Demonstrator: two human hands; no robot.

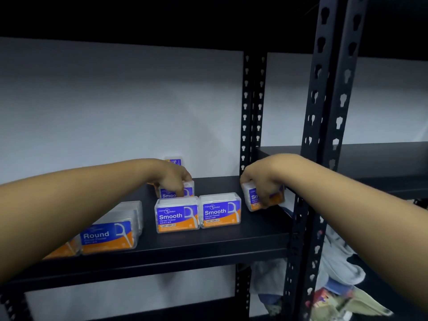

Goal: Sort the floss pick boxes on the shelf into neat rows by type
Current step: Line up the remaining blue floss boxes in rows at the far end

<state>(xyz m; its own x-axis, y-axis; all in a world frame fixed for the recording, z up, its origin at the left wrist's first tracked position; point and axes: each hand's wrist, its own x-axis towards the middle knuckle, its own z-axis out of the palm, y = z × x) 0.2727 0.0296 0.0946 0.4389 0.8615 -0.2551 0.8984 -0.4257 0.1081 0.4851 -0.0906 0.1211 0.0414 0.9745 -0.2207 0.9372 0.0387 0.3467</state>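
Clear floss pick boxes with purple and orange labels stand on a black shelf (254, 235). Two "Smooth" boxes sit side by side at the front, one on the left (177, 215) and one on the right (220, 210). My left hand (172, 179) grips another Smooth box (188, 189) just behind the left one. Farther back, a further box (174, 160) peeks over that hand. My right hand (260, 181) grips a Smooth box (251, 199) at the shelf's right end. A "Round" box (108, 234) stands at the front left, with another orange-labelled box (62, 250) beside it, partly hidden by my left forearm.
Black perforated uprights (324, 112) rise at the right, one close to my right forearm. A second shelf (382, 154) continues to the right. Below right lie crumpled cloth and bags (335, 274). A white wall backs the shelf.
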